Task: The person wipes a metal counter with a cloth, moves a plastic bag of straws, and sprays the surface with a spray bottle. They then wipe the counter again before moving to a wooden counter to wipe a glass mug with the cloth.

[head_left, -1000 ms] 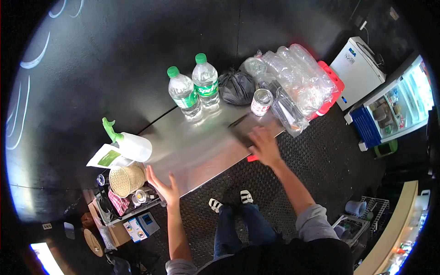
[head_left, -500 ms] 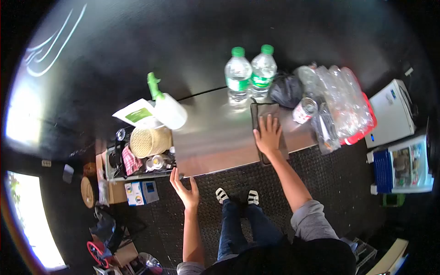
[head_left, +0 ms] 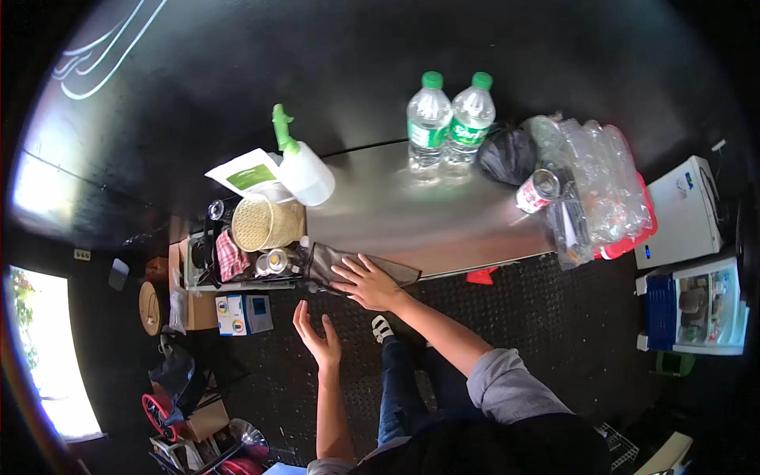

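My right hand (head_left: 368, 283) lies flat with fingers spread on a dark grey-brown cloth (head_left: 396, 270). The cloth rests at the front left edge of a shiny metal counter (head_left: 372, 214), part of it at the rim. Just below that edge, my left hand (head_left: 321, 340) hovers with fingers apart and nothing in it. Close to the cloth's left end are small glass jars (head_left: 277, 260), a woven basket (head_left: 261, 223) and a red checked cloth (head_left: 230, 257).
Behind stand a white spray bottle (head_left: 307, 176) with a green head and two clear green-capped bottles (head_left: 428, 127). To the right are a black plastic bag (head_left: 507, 154), a can (head_left: 536, 192) and bagged clear cups (head_left: 602, 182). A box (head_left: 243, 314) sits below the counter's left.
My right hand has swept the cloth from the counter's right-middle to its front left corner. My left hand has dropped slightly away from the edge. A red piece now shows by the front edge.
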Demonstrator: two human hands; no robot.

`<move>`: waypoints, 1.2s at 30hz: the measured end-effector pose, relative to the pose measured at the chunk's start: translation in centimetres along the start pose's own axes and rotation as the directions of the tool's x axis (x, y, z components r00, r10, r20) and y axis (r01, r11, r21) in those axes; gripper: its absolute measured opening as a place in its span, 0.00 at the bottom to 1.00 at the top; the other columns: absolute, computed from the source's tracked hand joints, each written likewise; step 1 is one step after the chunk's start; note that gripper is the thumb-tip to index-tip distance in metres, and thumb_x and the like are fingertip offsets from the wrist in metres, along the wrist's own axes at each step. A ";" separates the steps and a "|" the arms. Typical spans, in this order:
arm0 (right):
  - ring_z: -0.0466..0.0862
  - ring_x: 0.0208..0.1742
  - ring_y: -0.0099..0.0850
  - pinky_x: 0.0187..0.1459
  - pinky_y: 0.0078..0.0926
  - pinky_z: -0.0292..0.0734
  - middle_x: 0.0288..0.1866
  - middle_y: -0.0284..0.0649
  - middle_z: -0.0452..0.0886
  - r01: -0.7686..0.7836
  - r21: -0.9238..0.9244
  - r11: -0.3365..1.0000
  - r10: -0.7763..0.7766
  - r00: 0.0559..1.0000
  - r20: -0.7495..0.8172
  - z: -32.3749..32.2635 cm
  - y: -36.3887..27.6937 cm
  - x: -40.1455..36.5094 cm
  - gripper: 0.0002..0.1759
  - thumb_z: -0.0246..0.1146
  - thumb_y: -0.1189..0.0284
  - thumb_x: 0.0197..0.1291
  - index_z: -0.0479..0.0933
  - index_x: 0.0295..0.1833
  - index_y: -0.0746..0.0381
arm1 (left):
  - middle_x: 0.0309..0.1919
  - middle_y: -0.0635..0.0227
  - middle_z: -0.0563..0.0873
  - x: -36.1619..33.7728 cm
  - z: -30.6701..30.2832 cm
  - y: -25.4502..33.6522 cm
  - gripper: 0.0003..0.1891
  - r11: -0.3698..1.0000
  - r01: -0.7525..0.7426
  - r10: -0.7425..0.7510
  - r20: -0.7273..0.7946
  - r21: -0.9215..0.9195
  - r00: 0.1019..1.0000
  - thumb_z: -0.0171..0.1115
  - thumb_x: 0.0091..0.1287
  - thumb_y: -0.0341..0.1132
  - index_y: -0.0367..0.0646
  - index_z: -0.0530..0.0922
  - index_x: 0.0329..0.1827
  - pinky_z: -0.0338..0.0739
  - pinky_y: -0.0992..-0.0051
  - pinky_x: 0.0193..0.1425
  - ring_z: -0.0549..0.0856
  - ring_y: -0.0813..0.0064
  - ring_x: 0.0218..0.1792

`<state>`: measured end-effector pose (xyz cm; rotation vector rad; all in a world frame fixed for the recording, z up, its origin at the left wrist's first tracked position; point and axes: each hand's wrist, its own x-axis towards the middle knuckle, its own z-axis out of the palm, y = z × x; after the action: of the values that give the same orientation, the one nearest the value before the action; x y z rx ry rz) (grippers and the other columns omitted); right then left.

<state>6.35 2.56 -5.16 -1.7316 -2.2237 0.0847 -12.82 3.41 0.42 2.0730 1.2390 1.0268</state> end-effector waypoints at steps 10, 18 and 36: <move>0.60 0.72 0.47 0.66 0.59 0.53 0.72 0.42 0.62 -0.649 -0.142 0.747 0.603 0.752 -0.267 -9.0 11.8 -21.7 0.29 0.59 0.58 0.61 0.67 0.67 0.50 | 0.62 0.52 0.69 -0.9 4.2 3.1 0.24 0.991 -0.070 0.081 0.096 -0.113 0.992 0.57 0.65 0.25 0.37 0.66 0.65 0.68 0.62 0.62 0.70 0.55 0.62; 0.63 0.70 0.51 0.67 0.61 0.53 0.68 0.46 0.68 -0.729 0.034 0.684 0.687 0.628 -0.366 -6.3 7.2 -21.1 0.21 0.55 0.71 0.62 0.72 0.62 0.59 | 0.62 0.58 0.69 -2.8 6.7 5.6 0.25 0.972 -0.004 0.062 0.242 -0.234 0.968 0.58 0.64 0.26 0.40 0.65 0.66 0.69 0.62 0.61 0.74 0.63 0.59; 0.76 0.58 0.28 0.60 0.30 0.69 0.57 0.40 0.77 0.012 0.927 -0.375 0.488 0.853 0.187 -15.5 -0.5 -12.3 0.24 0.54 0.63 0.67 0.68 0.64 0.65 | 0.30 0.79 0.77 3.9 3.0 10.0 0.09 0.559 0.562 -0.064 0.644 -0.609 0.762 0.62 0.67 0.37 0.41 0.75 0.43 0.67 0.81 0.37 0.72 0.89 0.33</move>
<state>12.96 -11.57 7.04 -0.8393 -0.5250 1.2964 -4.14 2.22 7.38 1.2063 0.6288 0.5321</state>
